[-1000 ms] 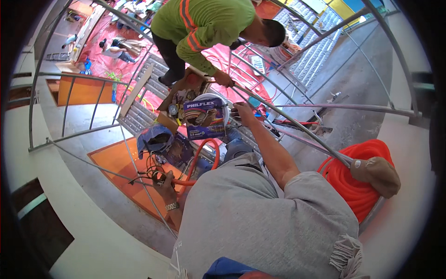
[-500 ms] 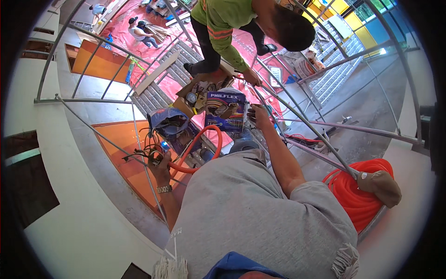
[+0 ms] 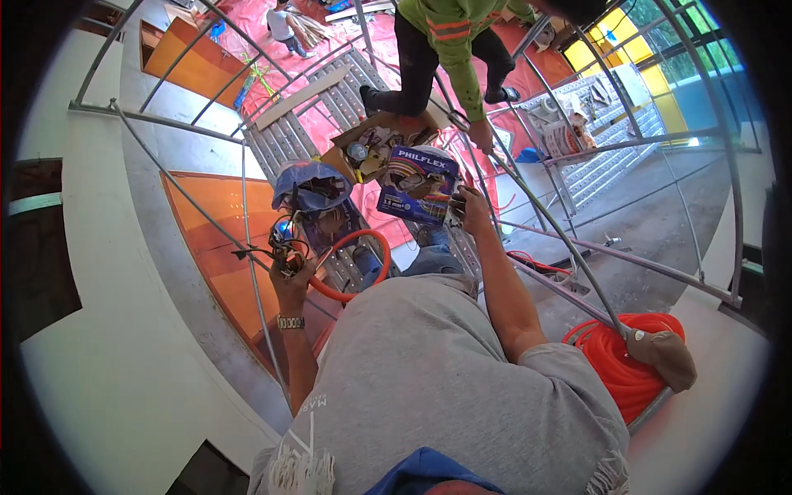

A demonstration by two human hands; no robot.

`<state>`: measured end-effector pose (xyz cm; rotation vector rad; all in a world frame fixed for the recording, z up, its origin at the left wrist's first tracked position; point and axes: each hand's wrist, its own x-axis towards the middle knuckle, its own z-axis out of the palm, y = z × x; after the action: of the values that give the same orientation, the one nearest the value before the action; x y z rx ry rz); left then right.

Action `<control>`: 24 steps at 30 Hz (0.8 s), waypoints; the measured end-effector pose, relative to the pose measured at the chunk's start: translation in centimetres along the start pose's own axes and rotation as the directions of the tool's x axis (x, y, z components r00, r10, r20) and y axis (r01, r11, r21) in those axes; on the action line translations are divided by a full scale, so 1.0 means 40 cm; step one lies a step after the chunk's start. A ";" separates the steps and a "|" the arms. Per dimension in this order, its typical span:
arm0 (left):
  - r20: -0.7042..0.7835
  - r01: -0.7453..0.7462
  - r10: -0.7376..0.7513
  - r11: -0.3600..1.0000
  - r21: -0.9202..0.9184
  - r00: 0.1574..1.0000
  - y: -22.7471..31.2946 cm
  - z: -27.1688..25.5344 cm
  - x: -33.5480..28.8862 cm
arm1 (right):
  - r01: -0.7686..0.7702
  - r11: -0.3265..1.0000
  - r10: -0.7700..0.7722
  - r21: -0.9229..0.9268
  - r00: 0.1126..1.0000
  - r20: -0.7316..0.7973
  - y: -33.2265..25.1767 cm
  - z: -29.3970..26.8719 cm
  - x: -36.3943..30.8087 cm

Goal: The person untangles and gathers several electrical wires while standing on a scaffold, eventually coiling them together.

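My left hand [image 3: 293, 280], a watch at its wrist, is closed around the end of an orange flexible conduit [image 3: 378, 237]. A tangle of dark wires [image 3: 285, 241] stands out above those fingers. The conduit loops to the right in front of my body. My right hand [image 3: 473, 211] is beside the right edge of a torn blue cardboard box [image 3: 410, 205]. Its fingers are curled in near a small dark thing, too small to name. Left of that box stands a blue bag [image 3: 307, 183], its top open.
A co-worker in a green sleeve [image 3: 459, 74] stands ahead, one hand on a grey scaffold bar [image 3: 528, 194]. Behind the blue box is an open carton [image 3: 400, 132] of scraps. A coil of orange conduit [image 3: 610, 375] lies at right. Perforated metal planks [image 3: 285, 142] are underfoot.
The whole view has shifted, so the boxes and the co-worker appear farther right. My right hand's fingers have curled in beside the blue box. My left hand keeps its hold on the conduit.
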<state>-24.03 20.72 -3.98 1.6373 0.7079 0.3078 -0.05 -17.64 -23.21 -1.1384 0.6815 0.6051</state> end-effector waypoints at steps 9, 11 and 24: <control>-0.056 0.088 -0.092 0.994 -0.057 0.994 -0.060 -0.065 -0.065 | 0.078 0.992 -0.088 -0.101 0.992 -0.094 -0.010 0.054 -0.003; -0.028 0.115 -0.117 0.991 -0.065 0.993 -0.060 -0.077 -0.084 | 0.440 0.740 -0.560 -0.509 0.822 -0.103 -0.019 0.071 0.013; -0.182 0.179 -0.174 0.984 0.007 0.968 -0.046 -0.057 -0.108 | 0.423 0.799 -0.029 -0.427 0.736 0.676 -0.168 0.112 -0.005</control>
<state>-29.19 20.02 -4.46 1.5679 0.9921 0.3231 5.56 -15.45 -17.84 -1.4144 -0.2826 0.9466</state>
